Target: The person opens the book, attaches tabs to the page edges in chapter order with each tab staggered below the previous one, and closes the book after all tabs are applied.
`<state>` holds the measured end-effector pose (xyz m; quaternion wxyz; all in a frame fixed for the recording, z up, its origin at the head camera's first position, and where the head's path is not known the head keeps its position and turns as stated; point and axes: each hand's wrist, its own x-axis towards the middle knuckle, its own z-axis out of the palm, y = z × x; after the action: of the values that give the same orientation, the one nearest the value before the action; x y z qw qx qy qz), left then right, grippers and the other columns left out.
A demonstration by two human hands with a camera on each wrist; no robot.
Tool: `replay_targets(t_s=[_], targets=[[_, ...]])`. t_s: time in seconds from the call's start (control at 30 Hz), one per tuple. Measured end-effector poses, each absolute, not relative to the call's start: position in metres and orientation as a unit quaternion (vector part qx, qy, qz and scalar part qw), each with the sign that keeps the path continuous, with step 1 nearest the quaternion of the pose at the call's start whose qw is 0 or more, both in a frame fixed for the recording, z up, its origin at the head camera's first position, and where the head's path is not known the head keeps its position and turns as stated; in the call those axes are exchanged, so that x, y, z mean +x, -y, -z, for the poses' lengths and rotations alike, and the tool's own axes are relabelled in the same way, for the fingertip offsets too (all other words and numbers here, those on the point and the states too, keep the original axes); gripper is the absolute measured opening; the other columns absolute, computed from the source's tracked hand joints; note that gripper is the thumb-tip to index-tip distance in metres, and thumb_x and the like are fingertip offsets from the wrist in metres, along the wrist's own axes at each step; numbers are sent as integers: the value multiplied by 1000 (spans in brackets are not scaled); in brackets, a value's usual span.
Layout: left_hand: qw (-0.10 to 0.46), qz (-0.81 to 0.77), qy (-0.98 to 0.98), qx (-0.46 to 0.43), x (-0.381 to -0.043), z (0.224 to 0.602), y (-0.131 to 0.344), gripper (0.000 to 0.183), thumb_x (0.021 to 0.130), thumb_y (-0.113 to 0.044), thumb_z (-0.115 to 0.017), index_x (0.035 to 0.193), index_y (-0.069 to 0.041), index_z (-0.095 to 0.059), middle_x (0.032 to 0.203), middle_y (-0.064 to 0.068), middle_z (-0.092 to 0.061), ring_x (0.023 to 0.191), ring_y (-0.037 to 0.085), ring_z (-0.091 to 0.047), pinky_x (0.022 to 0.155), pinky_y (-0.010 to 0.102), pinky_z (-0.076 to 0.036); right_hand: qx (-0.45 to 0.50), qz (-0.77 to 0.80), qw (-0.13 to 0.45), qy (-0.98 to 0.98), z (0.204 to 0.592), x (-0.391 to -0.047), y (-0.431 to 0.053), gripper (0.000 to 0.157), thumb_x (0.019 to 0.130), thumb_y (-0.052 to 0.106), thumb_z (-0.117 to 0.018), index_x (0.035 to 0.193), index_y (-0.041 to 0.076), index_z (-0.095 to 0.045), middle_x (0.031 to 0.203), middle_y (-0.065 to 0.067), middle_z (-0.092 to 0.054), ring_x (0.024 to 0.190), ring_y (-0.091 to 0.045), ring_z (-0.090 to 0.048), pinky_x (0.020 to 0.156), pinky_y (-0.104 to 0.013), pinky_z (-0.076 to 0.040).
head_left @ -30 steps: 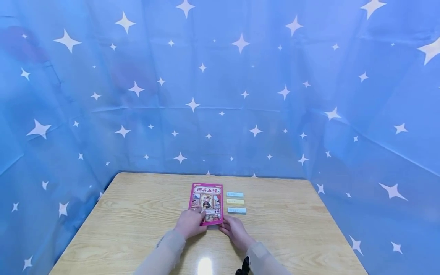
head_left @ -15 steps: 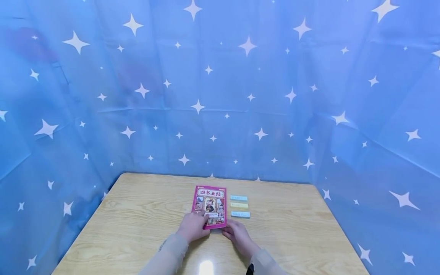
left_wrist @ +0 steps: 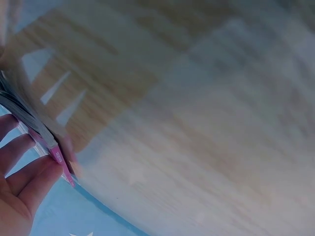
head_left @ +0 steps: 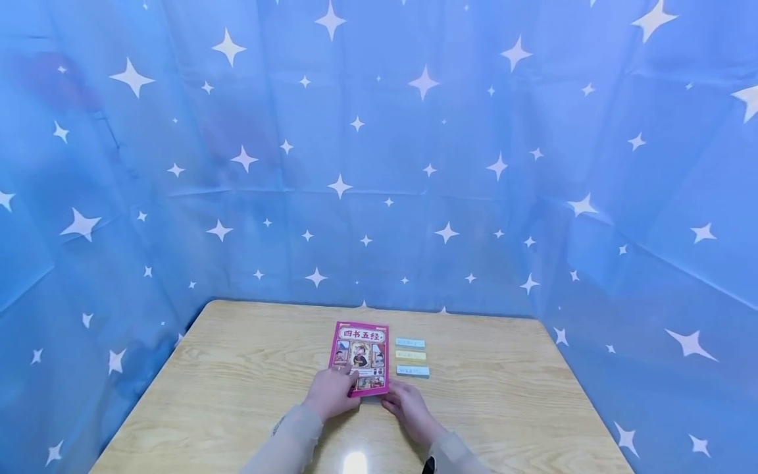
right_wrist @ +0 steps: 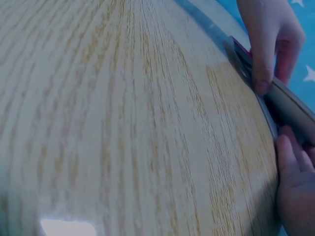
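A pink comic-style book [head_left: 364, 352] with Chinese characters on its cover lies face up near the middle of the table. My left hand [head_left: 331, 392] grips its lower left part, fingers over the cover. In the right wrist view, that thumb presses along the near edge of the pages. My right hand [head_left: 410, 409] holds the book's lower right corner, fingertips tucked at the near edge. Seen from the right wrist, the book [right_wrist: 293, 101] is tilted and its pages part slightly near the left end. From the left wrist, fingers rest on a pink edge of the book [left_wrist: 58, 157].
To the book's right lie three slim paper notes with handwriting: a blue note [head_left: 410, 343], a yellow note [head_left: 411, 355] and another blue note [head_left: 412, 371]. The wooden table [head_left: 503, 395] is ringed by a blue star-patterned curtain [head_left: 379, 164].
The head view has shifted a little. Both hands keep their places at the book, and the notes stay where they were.
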<state>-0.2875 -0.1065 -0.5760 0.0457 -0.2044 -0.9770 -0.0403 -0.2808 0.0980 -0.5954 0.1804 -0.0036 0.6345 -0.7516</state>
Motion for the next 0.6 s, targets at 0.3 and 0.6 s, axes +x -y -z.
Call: replay_targets(t_s=[0.3,0.6], targets=[[55,50,976,-204,-285,581,107,56,80,-48,-70,123,-13,-67,127,14,-62,107,35,-63,87,44,-52,-10,756,176,-630,599,-278,-98,51,101,16,-46,134,-22,-35,133,-33,-49,119,-36,-55,98,-39,-49],[70,49,974,-209,-288,582,108,56,79,-49,-70,122,-13,-67,126,14,-63,107,34,-63,85,43,-53,-18,758,167,-630,598,-278,-98,52,102,14,-46,134,-24,-32,134,-35,-46,118,-36,-55,98,-41,-48]])
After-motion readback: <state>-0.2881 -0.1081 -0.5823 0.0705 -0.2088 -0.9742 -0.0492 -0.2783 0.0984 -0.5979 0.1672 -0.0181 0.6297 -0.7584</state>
